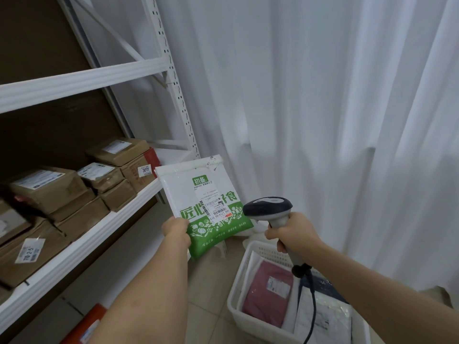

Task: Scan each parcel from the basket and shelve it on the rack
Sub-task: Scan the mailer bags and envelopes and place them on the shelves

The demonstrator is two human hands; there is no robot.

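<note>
the left hand point(176, 230) pinched the white-and-green parcel point(203, 202) by its lower corner, label up above the basket point(250, 259), likely so the scanner point(269, 209), gripped in the right hand point(290, 232), could read it; the rack point(82, 78) stood beyond the basket.

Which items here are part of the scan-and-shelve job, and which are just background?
Job: green-and-white parcel in left hand; scanner in right hand; basket with pink parcel; rack.
Background: white curtain; shelved cardboard boxes.
</note>
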